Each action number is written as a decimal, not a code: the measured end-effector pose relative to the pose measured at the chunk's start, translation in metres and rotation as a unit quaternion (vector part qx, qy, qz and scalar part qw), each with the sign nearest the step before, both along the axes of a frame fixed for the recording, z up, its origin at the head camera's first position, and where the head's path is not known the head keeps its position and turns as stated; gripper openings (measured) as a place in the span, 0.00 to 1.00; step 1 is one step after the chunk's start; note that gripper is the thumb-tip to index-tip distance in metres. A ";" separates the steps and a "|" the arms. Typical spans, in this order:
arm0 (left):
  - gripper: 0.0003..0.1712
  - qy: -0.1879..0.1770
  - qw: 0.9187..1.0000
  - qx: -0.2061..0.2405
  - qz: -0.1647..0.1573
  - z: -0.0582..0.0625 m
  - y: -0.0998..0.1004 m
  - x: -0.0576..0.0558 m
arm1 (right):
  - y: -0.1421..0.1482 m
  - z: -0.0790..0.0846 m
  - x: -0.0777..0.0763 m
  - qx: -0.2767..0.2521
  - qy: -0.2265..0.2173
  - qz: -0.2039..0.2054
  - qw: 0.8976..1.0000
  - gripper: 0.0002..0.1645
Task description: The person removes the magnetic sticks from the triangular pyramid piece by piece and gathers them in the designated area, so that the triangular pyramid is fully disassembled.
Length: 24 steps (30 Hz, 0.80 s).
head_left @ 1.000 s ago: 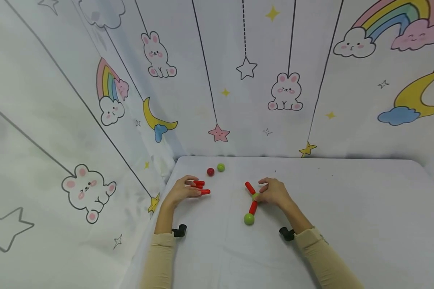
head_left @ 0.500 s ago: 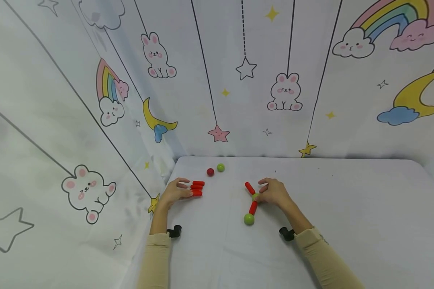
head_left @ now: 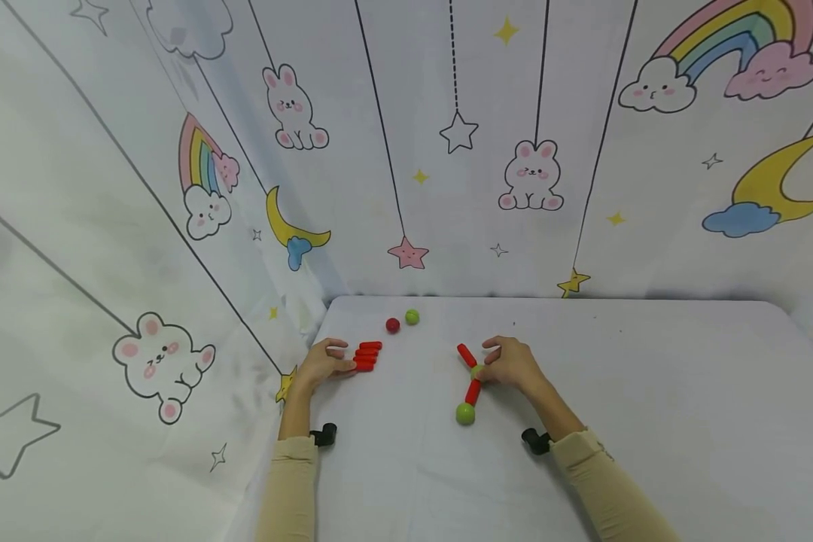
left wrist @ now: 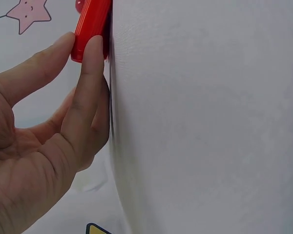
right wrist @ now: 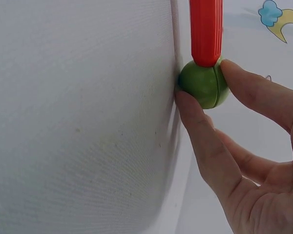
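My left hand (head_left: 317, 366) pinches the end of the nearest red rod (head_left: 363, 367) between thumb and index finger; the left wrist view shows both fingertips against the rod (left wrist: 91, 29). Several red rods (head_left: 368, 352) lie there side by side in a neat stack-like row. My right hand (head_left: 510, 363) holds a green ball (right wrist: 205, 83) between thumb and finger, and that ball is partly hidden in the head view. One red rod (head_left: 466, 354) sticks out of this ball to the far left. A second red rod (head_left: 473, 391) links it to another green ball (head_left: 465, 413).
A loose red ball (head_left: 393, 325) and a loose green ball (head_left: 412, 317) lie near the back edge of the white-covered table (head_left: 650, 421). Behind and to the left hangs a curtain (head_left: 474, 248) printed with rabbits, stars and rainbows.
My left hand has drawn back to the left and slightly nearer, bringing its red rod in line alongside the others. The right hand stays on the green ball.
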<state>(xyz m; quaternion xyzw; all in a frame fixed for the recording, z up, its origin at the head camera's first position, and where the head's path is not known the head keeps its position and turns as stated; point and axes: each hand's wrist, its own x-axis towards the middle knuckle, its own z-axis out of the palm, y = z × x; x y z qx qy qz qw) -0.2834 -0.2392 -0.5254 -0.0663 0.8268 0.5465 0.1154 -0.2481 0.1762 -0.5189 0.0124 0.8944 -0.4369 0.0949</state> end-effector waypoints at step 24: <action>0.30 0.086 0.992 -0.085 0.030 0.012 0.036 -0.007 | -0.003 -0.002 0.002 -0.042 -0.002 -0.002 0.999 0.36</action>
